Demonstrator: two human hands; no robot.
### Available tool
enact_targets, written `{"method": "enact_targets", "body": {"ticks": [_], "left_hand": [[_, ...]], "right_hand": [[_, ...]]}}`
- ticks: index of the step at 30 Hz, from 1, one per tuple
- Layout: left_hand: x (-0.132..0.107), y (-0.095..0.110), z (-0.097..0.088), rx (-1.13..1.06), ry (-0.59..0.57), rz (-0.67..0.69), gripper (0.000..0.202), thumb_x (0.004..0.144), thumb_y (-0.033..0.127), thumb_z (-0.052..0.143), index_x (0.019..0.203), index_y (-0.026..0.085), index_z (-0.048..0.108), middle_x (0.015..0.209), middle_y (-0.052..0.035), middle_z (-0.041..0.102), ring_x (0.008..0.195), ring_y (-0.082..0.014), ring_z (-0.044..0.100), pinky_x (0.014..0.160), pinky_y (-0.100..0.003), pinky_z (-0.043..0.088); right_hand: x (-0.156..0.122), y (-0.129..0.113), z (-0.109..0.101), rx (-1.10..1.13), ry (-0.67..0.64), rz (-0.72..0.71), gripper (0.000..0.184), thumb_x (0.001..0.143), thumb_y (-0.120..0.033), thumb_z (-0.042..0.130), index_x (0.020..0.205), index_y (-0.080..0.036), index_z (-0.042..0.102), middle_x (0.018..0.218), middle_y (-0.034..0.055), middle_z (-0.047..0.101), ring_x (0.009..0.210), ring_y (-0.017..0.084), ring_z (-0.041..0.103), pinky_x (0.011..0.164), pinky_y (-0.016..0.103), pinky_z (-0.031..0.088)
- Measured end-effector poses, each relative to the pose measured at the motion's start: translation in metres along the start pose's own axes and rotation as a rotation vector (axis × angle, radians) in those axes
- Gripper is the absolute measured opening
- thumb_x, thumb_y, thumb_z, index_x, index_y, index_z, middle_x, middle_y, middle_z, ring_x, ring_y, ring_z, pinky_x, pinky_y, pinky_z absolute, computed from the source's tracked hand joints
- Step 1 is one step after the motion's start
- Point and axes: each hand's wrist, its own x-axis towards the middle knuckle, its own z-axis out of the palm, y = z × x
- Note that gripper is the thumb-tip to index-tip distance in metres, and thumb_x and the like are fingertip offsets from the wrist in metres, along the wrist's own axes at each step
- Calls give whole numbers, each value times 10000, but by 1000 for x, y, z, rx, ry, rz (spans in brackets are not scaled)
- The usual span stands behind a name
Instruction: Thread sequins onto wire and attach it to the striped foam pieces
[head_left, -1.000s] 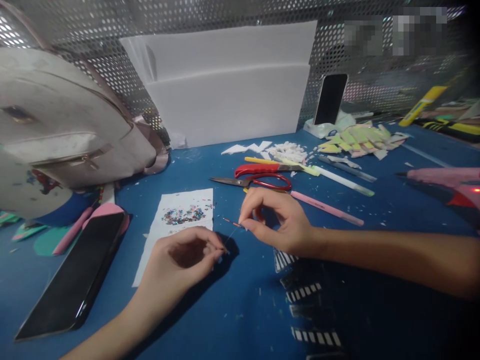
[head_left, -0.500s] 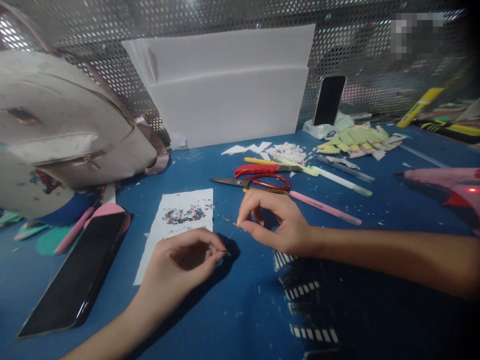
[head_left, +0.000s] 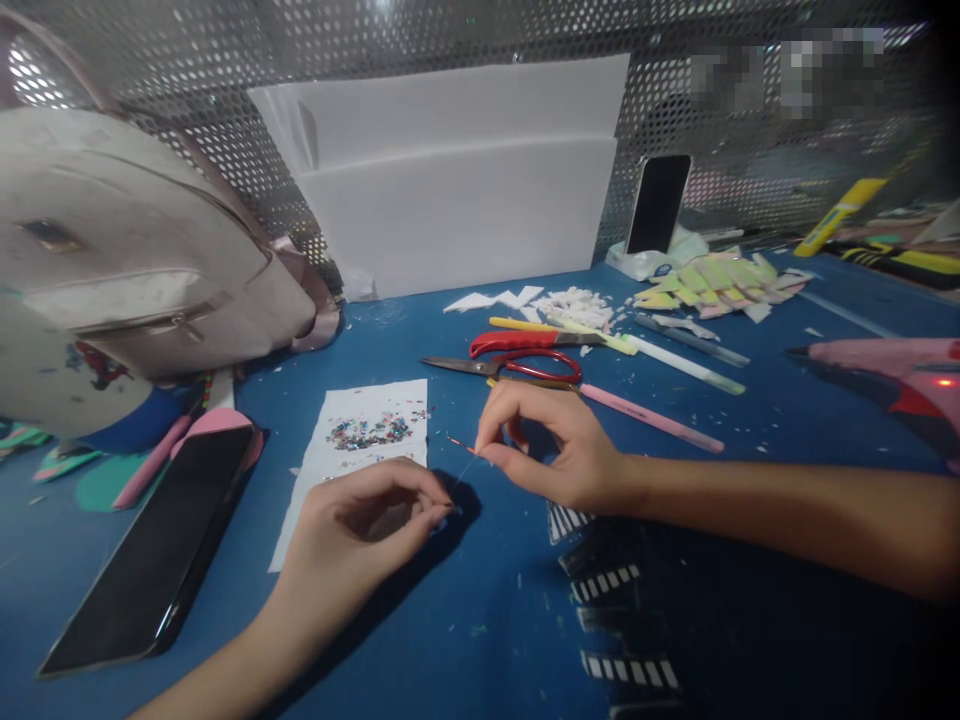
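My left hand [head_left: 367,535] is closed in a pinch, thumb against fingertips, just above the blue tabletop [head_left: 465,640]. A thin pale strand [head_left: 465,470] runs from its fingertips up toward my right hand [head_left: 551,445]. Whether it is thread or fine wire I cannot tell. My right hand is also pinched, gripping a thin orange stick [head_left: 461,443] whose end sticks out to the left. Behind my left hand lies a white paper sheet [head_left: 300,500] with a heap of small multicoloured sequins [head_left: 371,432]. Red-handled scissors [head_left: 457,366] lie beyond my right hand.
A dark phone [head_left: 154,550] lies left, near a pale backpack [head_left: 172,290]. Another phone [head_left: 660,203] stands at the back. White bits [head_left: 574,307], a pink pen [head_left: 652,418], striped strips [head_left: 630,668] and a pink glue gun [head_left: 885,355] lie about. White board [head_left: 465,200] stands behind.
Almost nothing differs. Both hands keep their pinch and place; the view has shifted very slightly.
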Motion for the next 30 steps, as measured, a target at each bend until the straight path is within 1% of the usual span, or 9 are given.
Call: {"method": "enact_targets", "body": {"ticks": [7, 11, 17, 21, 25, 27, 30], "left_hand": [[-3, -2, -3, -5, -15, -3, 53, 809, 151, 670, 783, 186, 701, 765, -20, 696, 715, -126, 639, 664, -202, 525], [-1, -2, -1, -23, -23, -2, 50, 803, 150, 670, 777, 183, 698, 754, -17, 691, 707, -125, 632, 661, -204, 520], [-2, 4, 7, -53, 41, -20, 52, 793, 150, 660, 766, 181, 692, 764, -22, 698, 749, -139, 639, 698, -226, 516], [-2, 5, 8, -21, 42, -41, 49, 798, 176, 658, 756, 179, 684, 704, -10, 682, 672, -128, 620, 660, -228, 510], [-1, 2, 4, -8, -3, -20, 55, 791, 162, 660, 744, 175, 687, 705, -11, 692, 654, -119, 635, 631, -210, 514], [0, 2, 3, -31, -27, -29, 52, 786, 161, 670, 736, 169, 682, 676, -11, 691, 620, -116, 639, 596, -202, 513], [0, 1, 5, -116, -33, -72, 56, 804, 165, 674, 766, 167, 632, 624, 7, 665, 576, -109, 635, 566, -198, 508]], "right_hand": [[1, 0, 0, -50, -31, -7, 12, 877, -146, 601, 869, -155, 597, 794, 0, 590, 688, 86, 504, 575, 226, 401], [1, 0, 0, -92, -80, -39, 23, 894, -138, 583, 878, -151, 593, 800, 9, 588, 720, 98, 508, 638, 241, 425], [0, 1, 0, -167, -195, -127, 57, 926, -159, 542, 886, -166, 582, 813, 27, 614, 778, 137, 523, 727, 293, 442], [0, 2, 2, -223, -268, -170, 72, 935, -165, 527, 903, -163, 590, 829, 41, 641, 799, 152, 510, 734, 301, 438], [-1, 3, 2, -255, -322, -180, 83, 947, -176, 520, 928, -157, 599, 853, 44, 645, 815, 151, 506, 741, 295, 435], [-1, 3, 1, -246, -345, -174, 90, 956, -210, 527, 938, -161, 601, 854, 41, 644, 815, 148, 509, 738, 289, 436], [-1, 3, 0, -234, -373, -181, 106, 961, -252, 543, 961, -167, 607, 864, 37, 649, 813, 146, 510, 735, 285, 436]]}}
